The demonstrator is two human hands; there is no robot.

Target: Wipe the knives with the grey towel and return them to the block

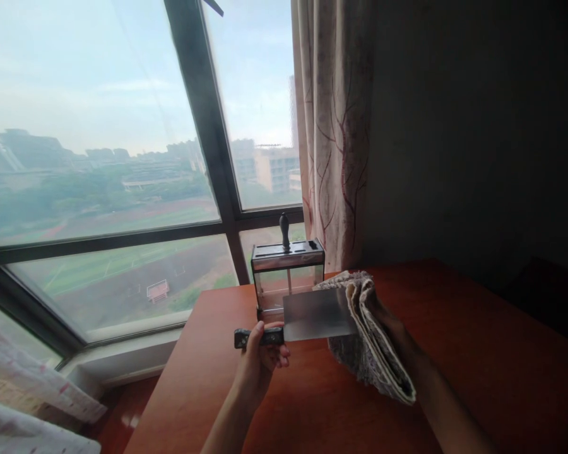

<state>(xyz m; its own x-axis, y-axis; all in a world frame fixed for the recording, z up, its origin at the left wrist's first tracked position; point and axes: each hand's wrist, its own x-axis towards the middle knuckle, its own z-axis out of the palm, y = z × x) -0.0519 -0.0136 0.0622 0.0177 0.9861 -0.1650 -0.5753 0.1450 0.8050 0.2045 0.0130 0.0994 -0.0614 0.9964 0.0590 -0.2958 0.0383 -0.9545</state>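
Note:
My left hand (261, 353) grips the black handle of a cleaver (315, 315), its wide grey blade pointing right above the table. A folded grey, shaggy cloth (376, 347) wraps around the blade's far end and hides it. Behind the cloth is my right hand (383, 312), mostly covered, pressing the cloth to the blade from the right. Just past the cleaver stands a knife block (288, 255) with clear sides and a metal top, one dark-handled tool upright in its slot.
The reddish-brown wooden table (208, 353) ends at the left beside a window (99, 189). A patterned curtain (334, 139) hangs behind the knife block. More white curtain fabric (33, 416) lies at the lower left. A dark wall (464, 126) rises on the right.

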